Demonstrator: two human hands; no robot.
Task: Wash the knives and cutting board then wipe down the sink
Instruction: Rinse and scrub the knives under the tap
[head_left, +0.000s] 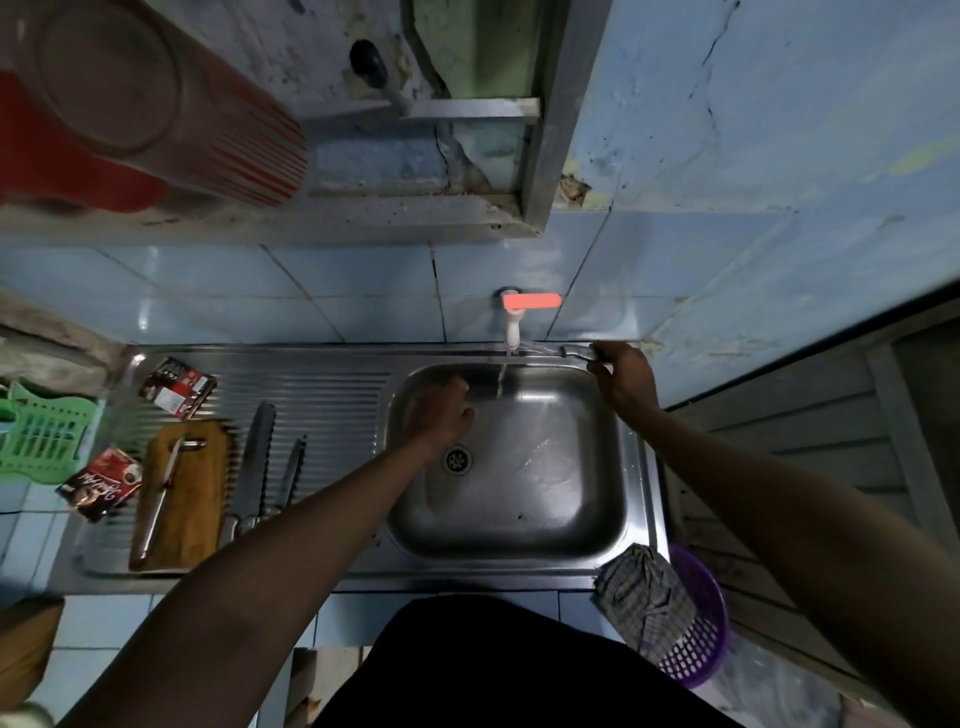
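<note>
Now I'm gripping a knife (576, 352) in my right hand (621, 379), rinsing my relaxed, empty left hand (441, 413) under the tap (511, 325); washing its blade comes next.

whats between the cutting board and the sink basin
In the head view, two knives lie side by side on the ribbed drainboard between the cutting board and the basin; the left forearm crosses there too.
</note>
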